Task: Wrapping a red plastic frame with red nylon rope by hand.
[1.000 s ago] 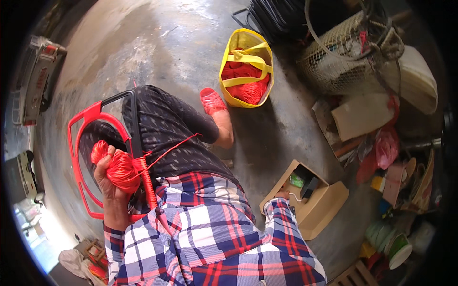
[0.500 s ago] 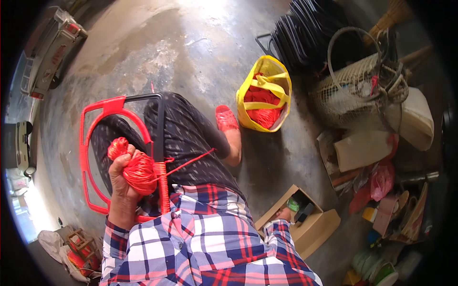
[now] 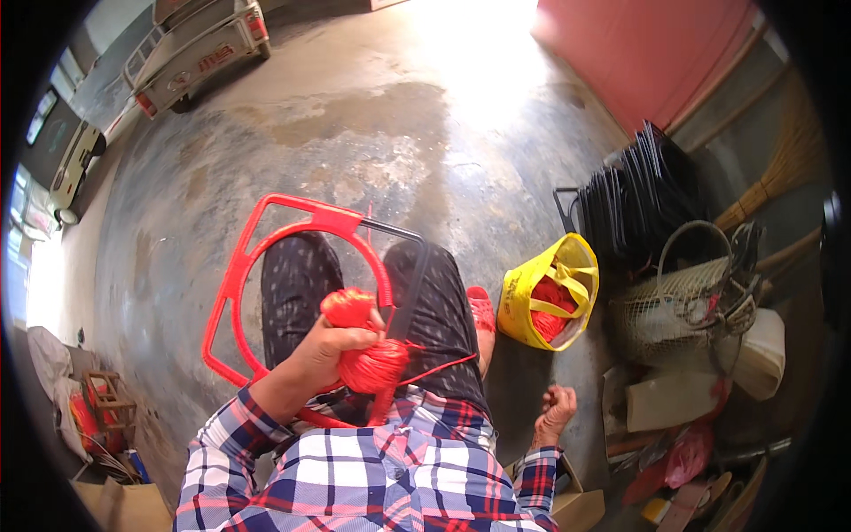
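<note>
My left hand (image 3: 334, 350) is closed round a hank of shiny red cord (image 3: 376, 365), bulging out on both sides of the fist. Under it, across my thighs, rests a frame (image 3: 232, 282) with a rounded ring inside. Red cord is wrapped along most of it; a bare black stretch (image 3: 409, 293) shows on its right side. One strand (image 3: 448, 368) runs from the hank off to the right. My right hand (image 3: 556, 413) is raised over the floor at my right, fingers curled closed; anything inside them is hidden. Below its sleeve, an open cardboard box (image 3: 578, 507) is partly covered.
A yellow bag (image 3: 525, 306) with more red cord stands by my right foot. Behind it is a stack of black frames (image 3: 634, 191). A wire basket (image 3: 678, 297) and boards crowd the right side. Vehicles, including a cargo trike (image 3: 199, 62), are at far left.
My right hand has come up out of the cardboard box, its fingers now curled. The view has shifted, showing more floor ahead. My left hand still grips the cord hank.
</note>
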{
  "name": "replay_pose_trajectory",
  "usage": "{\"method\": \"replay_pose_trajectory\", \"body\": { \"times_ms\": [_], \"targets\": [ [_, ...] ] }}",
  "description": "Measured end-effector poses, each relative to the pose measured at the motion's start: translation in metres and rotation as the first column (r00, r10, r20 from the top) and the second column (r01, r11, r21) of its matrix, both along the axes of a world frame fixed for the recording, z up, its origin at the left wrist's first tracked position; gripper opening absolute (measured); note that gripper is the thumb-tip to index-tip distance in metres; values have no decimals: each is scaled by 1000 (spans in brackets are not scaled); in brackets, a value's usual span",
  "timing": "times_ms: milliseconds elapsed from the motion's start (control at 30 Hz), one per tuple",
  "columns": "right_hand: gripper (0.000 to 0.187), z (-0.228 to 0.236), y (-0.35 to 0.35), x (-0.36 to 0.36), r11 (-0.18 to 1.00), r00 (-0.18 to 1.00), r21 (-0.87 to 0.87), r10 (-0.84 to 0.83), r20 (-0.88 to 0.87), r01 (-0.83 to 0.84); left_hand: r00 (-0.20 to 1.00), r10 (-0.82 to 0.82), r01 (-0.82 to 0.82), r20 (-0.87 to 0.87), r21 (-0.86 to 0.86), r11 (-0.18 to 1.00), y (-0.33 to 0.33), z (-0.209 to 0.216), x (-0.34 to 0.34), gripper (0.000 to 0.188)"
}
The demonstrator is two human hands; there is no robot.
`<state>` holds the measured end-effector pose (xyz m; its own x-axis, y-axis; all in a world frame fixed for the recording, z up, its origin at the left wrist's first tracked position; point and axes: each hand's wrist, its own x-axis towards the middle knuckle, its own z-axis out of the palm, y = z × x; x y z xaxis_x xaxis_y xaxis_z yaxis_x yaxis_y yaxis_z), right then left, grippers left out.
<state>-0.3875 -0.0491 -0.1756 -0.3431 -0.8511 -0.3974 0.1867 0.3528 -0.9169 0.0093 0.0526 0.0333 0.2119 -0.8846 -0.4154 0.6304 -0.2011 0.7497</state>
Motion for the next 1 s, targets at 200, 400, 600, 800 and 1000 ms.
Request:
{"method": "replay_pose_trajectory", "body": {
  "times_ms": [200,400,600,800,1000],
  "targets": [
    [5,121,-48,146,708,706,-367,688,166,-604,968,-25,99,248,-293,951,-4,-13,4,20],
    [5,190,-60,242,303,240,-432,951,195,-849,960,70,9,271,-281,960,0,-34,1,16],
    [7,199,-46,274,181,122,-313,973,197,-932,983,120,-89,136,-213,973,8,-35,4,21],
    [9,202,-37,279,127,126,-216,992,19,-968,997,52,-35,63,-247,968,0,-28,5,19],
    [10,199,-37,272,191,127,-333,970,206,-923,994,39,-17,102,-211,977,0,-33,6,16]
  ]
}}
